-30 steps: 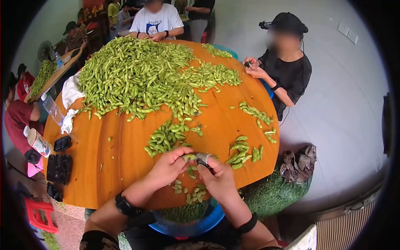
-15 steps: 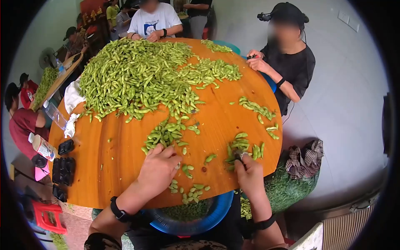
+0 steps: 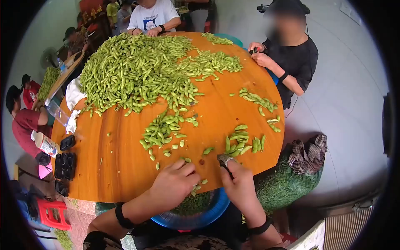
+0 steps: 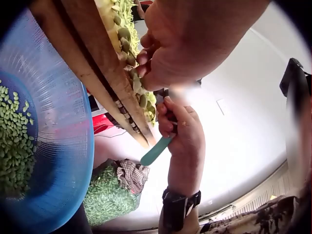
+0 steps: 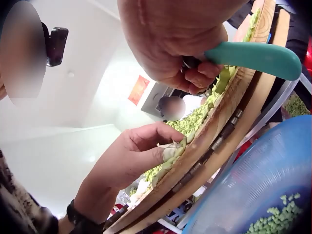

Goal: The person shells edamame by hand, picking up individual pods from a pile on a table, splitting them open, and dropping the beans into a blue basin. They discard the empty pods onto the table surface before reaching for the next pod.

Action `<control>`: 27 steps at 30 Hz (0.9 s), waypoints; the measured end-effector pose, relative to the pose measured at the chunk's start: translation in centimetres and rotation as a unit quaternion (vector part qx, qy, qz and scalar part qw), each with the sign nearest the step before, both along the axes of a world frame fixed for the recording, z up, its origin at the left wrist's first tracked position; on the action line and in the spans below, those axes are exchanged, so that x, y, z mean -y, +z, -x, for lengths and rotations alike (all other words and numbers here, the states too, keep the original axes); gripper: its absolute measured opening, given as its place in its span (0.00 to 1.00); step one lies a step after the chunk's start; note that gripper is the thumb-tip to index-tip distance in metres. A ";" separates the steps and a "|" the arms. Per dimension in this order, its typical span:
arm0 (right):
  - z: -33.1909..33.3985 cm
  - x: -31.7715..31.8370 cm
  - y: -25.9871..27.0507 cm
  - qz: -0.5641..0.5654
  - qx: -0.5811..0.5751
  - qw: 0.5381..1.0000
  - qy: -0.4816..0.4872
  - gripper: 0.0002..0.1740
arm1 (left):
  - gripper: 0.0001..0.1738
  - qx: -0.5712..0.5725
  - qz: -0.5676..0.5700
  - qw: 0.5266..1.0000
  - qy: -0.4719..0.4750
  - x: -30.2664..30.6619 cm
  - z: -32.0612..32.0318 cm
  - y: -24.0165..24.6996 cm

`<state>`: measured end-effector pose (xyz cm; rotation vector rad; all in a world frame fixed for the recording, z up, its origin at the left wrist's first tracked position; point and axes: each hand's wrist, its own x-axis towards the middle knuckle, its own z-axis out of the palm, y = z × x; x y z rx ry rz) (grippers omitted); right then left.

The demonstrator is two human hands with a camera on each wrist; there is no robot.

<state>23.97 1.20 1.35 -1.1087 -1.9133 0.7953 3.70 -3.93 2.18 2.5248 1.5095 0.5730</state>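
My left hand [image 3: 175, 185] is low over the table's near edge, fingers loosely bent among shelled green beans [image 3: 204, 181]. In the right wrist view its whitish-covered thumb [image 5: 169, 152] touches beans at the wooden edge. Below sits a blue mesh basin [image 4: 90, 126] with many shelled beans [image 4: 14, 122] in it. My right hand [image 3: 242, 183] grips a tool with a teal handle [image 5: 258, 57]; its dark end [image 3: 225, 160] points up the table, and its kind is hard to tell. A small heap of soybean pods [image 3: 160, 131] lies ahead of the left hand, another cluster [image 3: 238, 139] ahead of the right.
A large mound of soybean pods [image 3: 133, 75] covers the table's far left. Bottles [image 3: 45, 143] and black cases [image 3: 65, 166] line the left edge. One person [image 3: 291, 62] sits at the right, another [image 3: 154, 18] across. A full green bag [image 3: 287, 189] stands right of the table.
My left hand has moved from the small pod heap down to the near edge. Loose beans there are now fewer. The right hand, with its tool, has drawn back from the right pod cluster.
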 end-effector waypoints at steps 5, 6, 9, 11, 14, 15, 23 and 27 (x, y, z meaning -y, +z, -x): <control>0.0 1.5 -0.4 0.086 -0.032 0.995 0.040 0.05 | 0.12 0.237 0.121 0.962 0.066 -0.5 0.0 -0.8; 0.0 1.7 -0.9 0.172 -0.077 0.979 0.071 0.05 | 0.12 0.237 0.121 0.962 0.063 -0.3 -0.2 -0.9; 0.0 2.1 -0.3 0.346 -0.147 0.922 0.093 0.05 | 0.12 0.481 0.270 0.828 0.103 0.2 -0.8 -1.2; 0.1 2.2 0.3 0.436 -0.233 0.863 0.108 0.06 | 0.14 0.536 0.295 0.780 0.128 0.5 -1.0 -1.0; 0.2 2.4 0.6 0.460 -0.261 0.841 0.113 0.07 | 0.13 0.584 0.270 0.757 0.118 0.9 -1.3 -1.5; 0.2 2.5 0.8 0.460 -0.259 0.842 0.115 0.07 | 0.13 0.585 0.268 0.756 0.119 1.0 -1.2 -1.8; 0.7 3.6 -0.5 0.460 -0.280 0.835 0.110 0.05 | 0.12 0.644 0.315 0.684 0.136 1.5 -1.1 -2.1; 0.9 3.7 0.1 0.470 -0.283 0.832 0.083 0.06 | 0.12 0.665 0.315 0.666 0.120 1.5 -1.2 -2.2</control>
